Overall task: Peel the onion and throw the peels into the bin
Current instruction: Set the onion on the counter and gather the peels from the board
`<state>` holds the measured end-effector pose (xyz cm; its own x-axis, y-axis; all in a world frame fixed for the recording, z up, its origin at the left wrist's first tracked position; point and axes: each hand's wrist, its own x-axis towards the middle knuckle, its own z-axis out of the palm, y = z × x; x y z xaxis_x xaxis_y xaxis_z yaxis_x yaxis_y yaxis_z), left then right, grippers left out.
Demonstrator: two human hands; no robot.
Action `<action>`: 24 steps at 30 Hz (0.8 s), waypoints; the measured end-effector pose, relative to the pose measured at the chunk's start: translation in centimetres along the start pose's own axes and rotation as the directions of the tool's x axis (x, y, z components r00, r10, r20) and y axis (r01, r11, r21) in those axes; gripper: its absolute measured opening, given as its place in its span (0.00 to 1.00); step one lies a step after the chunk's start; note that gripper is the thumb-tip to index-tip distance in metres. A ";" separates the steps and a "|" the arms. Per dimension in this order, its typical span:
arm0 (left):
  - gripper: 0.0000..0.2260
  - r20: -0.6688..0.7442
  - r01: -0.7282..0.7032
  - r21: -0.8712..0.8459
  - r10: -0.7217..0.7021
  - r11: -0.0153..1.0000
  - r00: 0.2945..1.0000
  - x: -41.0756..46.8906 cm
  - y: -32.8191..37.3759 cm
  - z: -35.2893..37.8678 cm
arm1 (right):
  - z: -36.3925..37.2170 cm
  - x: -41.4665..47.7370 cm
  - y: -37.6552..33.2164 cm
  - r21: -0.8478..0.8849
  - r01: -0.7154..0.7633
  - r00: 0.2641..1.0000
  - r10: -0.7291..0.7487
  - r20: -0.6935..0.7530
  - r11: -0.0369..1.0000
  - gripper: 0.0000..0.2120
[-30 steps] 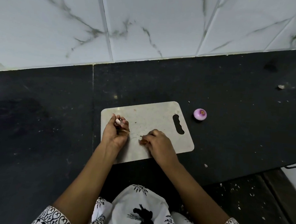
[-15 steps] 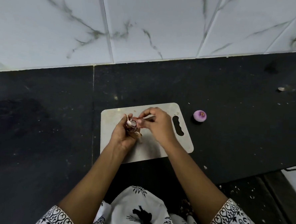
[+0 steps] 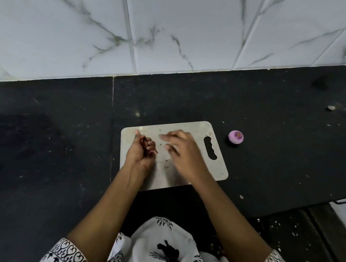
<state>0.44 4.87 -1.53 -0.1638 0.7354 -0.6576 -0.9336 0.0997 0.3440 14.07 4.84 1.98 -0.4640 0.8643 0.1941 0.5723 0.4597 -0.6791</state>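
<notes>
A peeled purple onion [image 3: 235, 137] sits on the black counter, right of the steel cutting board [image 3: 210, 173]. My left hand [image 3: 141, 152] rests on the board's left part with its fingers curled round brown onion peels [image 3: 144, 142]. My right hand [image 3: 184, 149] hovers blurred over the board's middle, fingers stretched towards small peel scraps [image 3: 167, 161] on the board. No bin is clearly in view.
White marble-look wall tiles [image 3: 174, 29] rise behind the counter. Small crumbs lie on the counter at the far right [image 3: 331, 107]. The counter's front edge runs at the lower right, with a speckled dark floor [image 3: 295, 239] and a white object's corner [image 3: 345, 208] below it.
My right hand has left my left hand and moved right and down over the board. My left hand has closed tighter on the peels and dropped towards the board.
</notes>
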 end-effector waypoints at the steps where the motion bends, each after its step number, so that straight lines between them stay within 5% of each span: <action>1: 0.18 -0.018 -0.027 -0.039 0.027 0.999 0.999 0.1 0.4 0.0 | -0.4 -0.5 1.2 0.004 -0.075 0.996 0.075 -0.038 0.997 0.14; 5: 0.18 -0.045 -0.071 -0.090 0.067 0.993 0.997 0.2 1.4 -1.2 | 0.8 -3.2 4.6 -0.315 -0.111 0.992 0.122 0.015 0.943 0.14; 10: 0.18 -0.048 -0.062 -0.097 0.058 0.993 0.997 0.5 1.8 -2.7 | 4.5 -4.2 3.7 -0.303 0.052 0.997 -0.031 0.076 0.951 0.14; 16: 0.17 -0.050 -0.050 -0.098 0.045 0.994 0.998 0.3 1.4 -2.8 | 5.1 -3.0 4.2 -0.244 0.069 0.996 -0.053 0.071 0.967 0.04; 22: 0.18 -0.056 -0.050 -0.077 0.046 0.996 0.997 0.1 1.3 -2.7 | 4.2 -1.1 5.2 -0.319 0.277 0.957 -0.232 0.173 0.906 0.11; 24: 0.18 -0.060 -0.041 -0.070 0.037 0.997 0.998 -0.1 1.1 -2.7 | 3.6 0.2 5.9 -0.267 0.127 0.990 -0.104 0.098 0.955 0.07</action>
<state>-1.42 3.13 -2.88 -0.2170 0.6971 -0.6834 -0.9460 0.0226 0.3234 14.94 6.97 -4.59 -0.5852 0.7874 0.1937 0.6681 0.6036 -0.4352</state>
